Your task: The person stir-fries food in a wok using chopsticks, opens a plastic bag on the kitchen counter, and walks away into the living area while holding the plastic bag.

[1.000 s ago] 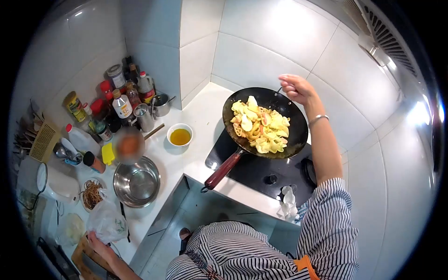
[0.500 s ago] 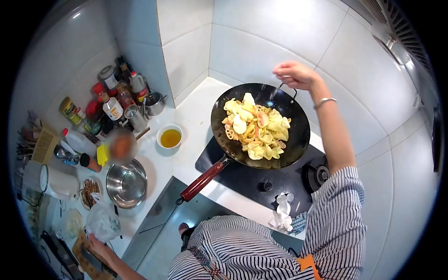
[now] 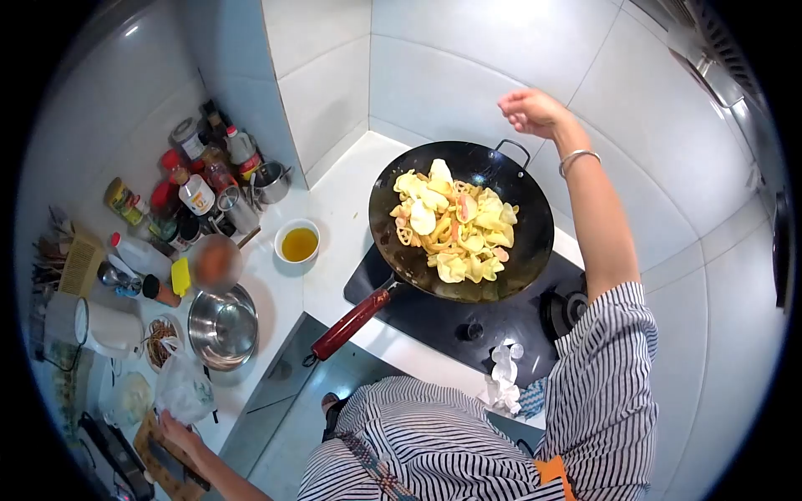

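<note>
My right hand (image 3: 530,111) hovers above the far rim of the black wok (image 3: 522,271), fingers curled together; anything between them is too small to make out. Sliced yellow-white vegetables and lotus root (image 3: 459,225) fill the wok's middle. Its red-brown handle (image 3: 351,324) points toward the lower left, free of both hands. At the lower left, my left hand (image 3: 178,432) is closed at the lower edge of a clear plastic bag (image 3: 185,388), its fingers partly hidden. Below that hand, a dark-bladed knife (image 3: 174,463) lies on a wooden cutting board (image 3: 150,455).
The wok sits on a black cooktop (image 3: 418,321) with crumpled tissue (image 3: 504,376) near its front edge. On the left counter are a bowl of yellow oil (image 3: 299,245), a steel bowl (image 3: 223,326), a blurred bowl (image 3: 215,263), and several bottles (image 3: 196,196) against the wall.
My right hand has risen slightly and moved a little right, away from the wok's rim handle. White specks falling below it earlier no longer show. The view has shifted slightly.
</note>
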The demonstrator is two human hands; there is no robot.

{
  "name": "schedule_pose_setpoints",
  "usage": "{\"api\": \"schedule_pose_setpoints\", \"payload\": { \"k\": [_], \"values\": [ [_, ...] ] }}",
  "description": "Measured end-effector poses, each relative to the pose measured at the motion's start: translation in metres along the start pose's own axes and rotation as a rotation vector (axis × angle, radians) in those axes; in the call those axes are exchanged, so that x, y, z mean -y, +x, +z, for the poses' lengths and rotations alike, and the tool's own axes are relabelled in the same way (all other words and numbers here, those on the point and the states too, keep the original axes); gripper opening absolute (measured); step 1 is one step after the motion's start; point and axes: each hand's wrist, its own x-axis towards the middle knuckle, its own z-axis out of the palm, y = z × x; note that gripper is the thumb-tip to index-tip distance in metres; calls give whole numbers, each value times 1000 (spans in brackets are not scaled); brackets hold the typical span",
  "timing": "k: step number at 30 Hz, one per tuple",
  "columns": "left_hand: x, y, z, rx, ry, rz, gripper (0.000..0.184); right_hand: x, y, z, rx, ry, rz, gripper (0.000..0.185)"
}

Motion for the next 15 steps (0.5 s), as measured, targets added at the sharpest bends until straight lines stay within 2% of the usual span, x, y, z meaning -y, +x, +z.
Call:
{"api": "schedule_pose_setpoints", "payload": {
  "k": [1, 4, 5, 8, 12, 13, 15],
  "values": [
    [1, 2, -1, 20, -9, -1, 41, 5, 1, 2, 85, 83, -75, 3],
    [3, 1, -3, 16, -18, -24, 39, 19, -10, 14, 178, 35, -128, 6],
    [2, 0, -1, 14, -19, -25, 39, 19, -13, 15, 204, -76, -59, 6],
    [-1, -4, 2, -45, -77, -57, 39, 17, -21, 4, 215, -58, -52, 4],
    [-3, -5, -2, 11, -72, -5, 41, 16, -9, -1, 80, -159, 19, 4],
    [-8, -10, 3, 3, -87, -4, 41, 17, -6, 1, 107, -5, -116, 4],
    [-19, -19, 12, -31, -61, -41, 42, 23, -3, 9, 58, 17, -163, 5]
  ]
}}
